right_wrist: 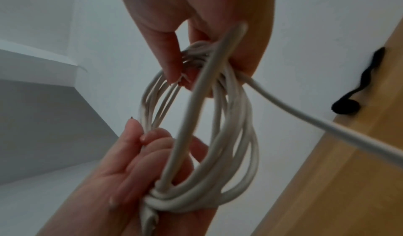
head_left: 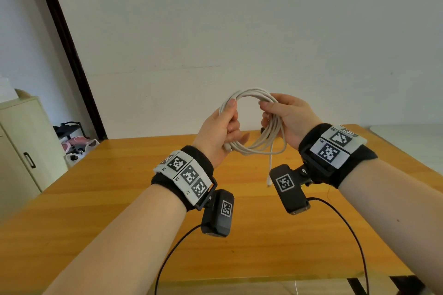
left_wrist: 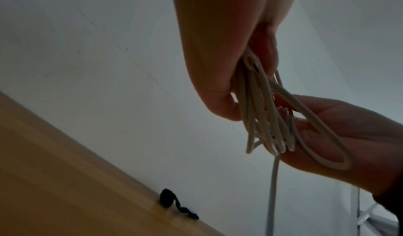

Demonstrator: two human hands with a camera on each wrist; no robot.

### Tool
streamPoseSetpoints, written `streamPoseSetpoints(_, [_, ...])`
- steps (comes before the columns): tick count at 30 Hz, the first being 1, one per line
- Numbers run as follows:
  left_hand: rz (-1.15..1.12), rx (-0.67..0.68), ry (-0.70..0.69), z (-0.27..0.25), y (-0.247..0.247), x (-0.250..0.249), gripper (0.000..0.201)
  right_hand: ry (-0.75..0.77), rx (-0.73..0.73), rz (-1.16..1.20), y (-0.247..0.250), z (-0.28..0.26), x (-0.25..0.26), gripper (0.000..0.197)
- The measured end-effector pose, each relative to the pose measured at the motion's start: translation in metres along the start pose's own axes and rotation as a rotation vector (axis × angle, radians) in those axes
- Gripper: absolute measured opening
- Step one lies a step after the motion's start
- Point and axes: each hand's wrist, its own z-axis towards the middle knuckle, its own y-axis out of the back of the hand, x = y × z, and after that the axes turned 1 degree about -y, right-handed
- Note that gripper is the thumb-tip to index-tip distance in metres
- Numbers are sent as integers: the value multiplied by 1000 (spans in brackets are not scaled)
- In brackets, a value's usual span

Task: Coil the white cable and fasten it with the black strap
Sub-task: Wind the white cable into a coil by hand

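Head view. Both hands hold the white cable (head_left: pixel 254 122), a smooth round cord wound into several loose loops, in the air above the far part of the counter (head_left: pixel 134 199), a glossy orange-brown wooden top. The left hand (head_left: pixel 223 129) curls its fingers round the left side of the coil, thumb laid along the strands. The right hand (head_left: pixel 285 115) pinches the upper right of the coil between thumb and fingers. One free end (head_left: pixel 270 170) hangs straight down from the coil, tipped by a small plug. Black fabric bands with printed square markers wrap both wrists. At the left stand a cream cabinet (head_left: pixel 21 141) and bagged items (head_left: pixel 76 148) on the floor; a plain white wall fills the background.

Left wrist view. Seen from below and dimly lit, the left hand (left_wrist: pixel 220 53) grips the strands bunched edge-on, and the right hand (left_wrist: pixel 340 136) supports the loops from the other side. This view alone of the first two shows the black strap (left_wrist: pixel 174 203) plainly: a narrow fuzzy strip, one end rolled, the other wavy, lying at the far edge of the counter (left_wrist: pixel 65 179), well apart from the coil.

Right wrist view. The coil's open ring shape is clear here. The right hand (right_wrist: pixel 196 15) clamps the top of the cable (right_wrist: pixel 235 153); the left hand (right_wrist: pixel 135 163) closes round the bottom, where a plug end sits in the palm. The strap (right_wrist: pixel 348 105) lies on the counter edge at the right.
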Motion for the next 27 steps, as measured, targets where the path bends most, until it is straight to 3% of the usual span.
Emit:
streamPoseSetpoints(7, [254,-81,1,-3,3,10,32,158,-19,-209,-3,3,0,17])
streamPoseSetpoints(12, [538,-165,-154,-1,4,13,28,236,-36,-518,-4,5,8,12])
streamPoseSetpoints(17, [644,-160,-251,-1,7,9,55,291,-36,-738,-2,5,14,16])
streamPoseSetpoints(20, [808,-153,-325,4,10,7,58,328,2,-883,-1,2,15,17])
streamPoseSetpoints(24, [975,-108,-368,7,6,3,44,348,57,-950,-3,0,13,19])
streamPoseSetpoints(27, [870,-70,-310,6,0,0,21,342,47,-893,-5,0,13,18])
